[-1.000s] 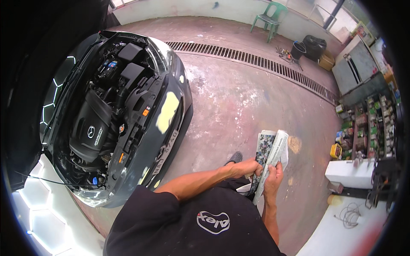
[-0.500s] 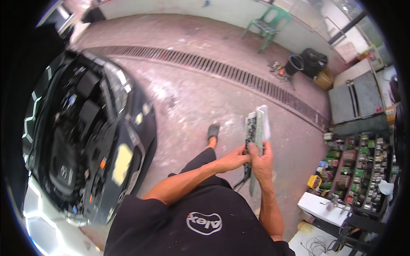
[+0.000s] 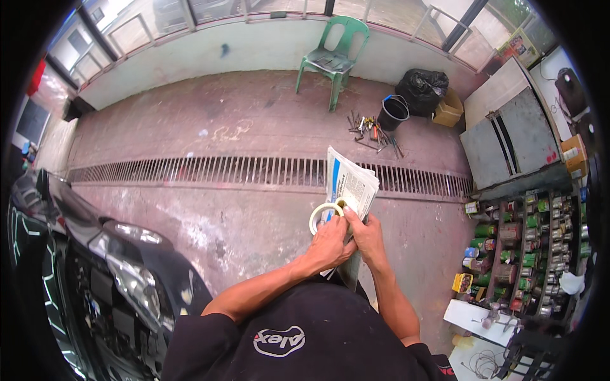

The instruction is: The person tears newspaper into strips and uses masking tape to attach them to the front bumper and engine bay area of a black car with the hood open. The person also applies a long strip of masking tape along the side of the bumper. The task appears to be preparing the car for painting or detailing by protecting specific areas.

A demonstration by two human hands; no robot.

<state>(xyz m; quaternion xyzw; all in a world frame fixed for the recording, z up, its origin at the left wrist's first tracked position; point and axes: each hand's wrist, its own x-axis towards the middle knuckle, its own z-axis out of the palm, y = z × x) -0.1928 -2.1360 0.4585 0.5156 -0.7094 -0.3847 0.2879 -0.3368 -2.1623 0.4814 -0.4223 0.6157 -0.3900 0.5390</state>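
In front of my body, a folded stack of newspaper [image 3: 353,180] points away from me, with its printed side and a blue patch showing. My right hand [image 3: 368,240] grips the stack at its right edge, thumb on top. Closed beside it, my left hand [image 3: 328,244] has a pale roll of masking tape [image 3: 312,220] at its fingers, lying over the paper's left edge. Another pale ring-like edge shows by my right thumb, partly covered. The lower end of the stack is mostly hidden behind my hands.
A dark car [image 3: 136,279] with its engine bay exposed stands at the left. A floor drain grate [image 3: 254,171] crosses ahead. Beyond it are a green chair [image 3: 333,60], loose tools [image 3: 375,132] and a black bucket [image 3: 394,113]. Paint cans [image 3: 508,270] fill racks at the right.
My view has turned left and lifted toward the far wall. The paper has turned from edge-on to face-up, and the tape roll now shows at my left hand.
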